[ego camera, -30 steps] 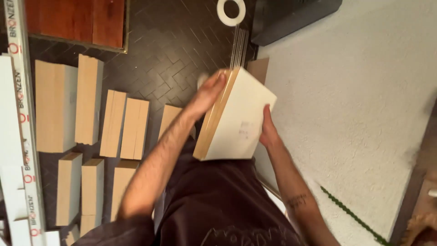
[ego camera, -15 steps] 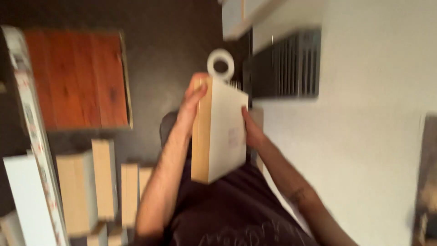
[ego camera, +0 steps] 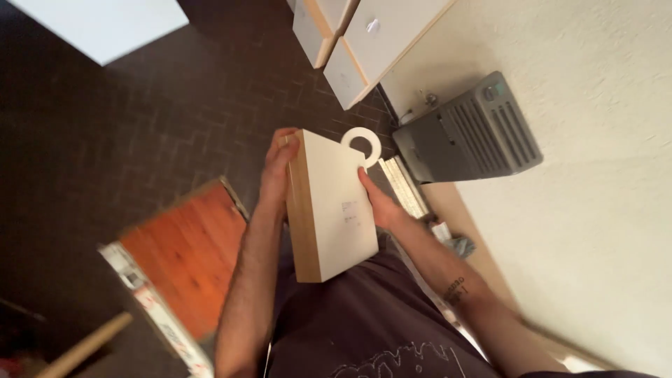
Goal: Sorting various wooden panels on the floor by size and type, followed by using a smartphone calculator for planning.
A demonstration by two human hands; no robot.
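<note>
Head view: left hand [ego camera: 278, 168] and right hand [ego camera: 378, 203] clamp a cream board stack [ego camera: 329, 206] at chest height, fingers closed on its edges. White tape ring [ego camera: 362, 146] behind it, grey heater [ego camera: 467, 131] right, orange panel [ego camera: 183, 259] left, dark herringbone floor [ego camera: 133, 133].

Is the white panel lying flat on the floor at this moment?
No, the white panel is lifted off the floor, gripped between the left hand and right hand.
</note>
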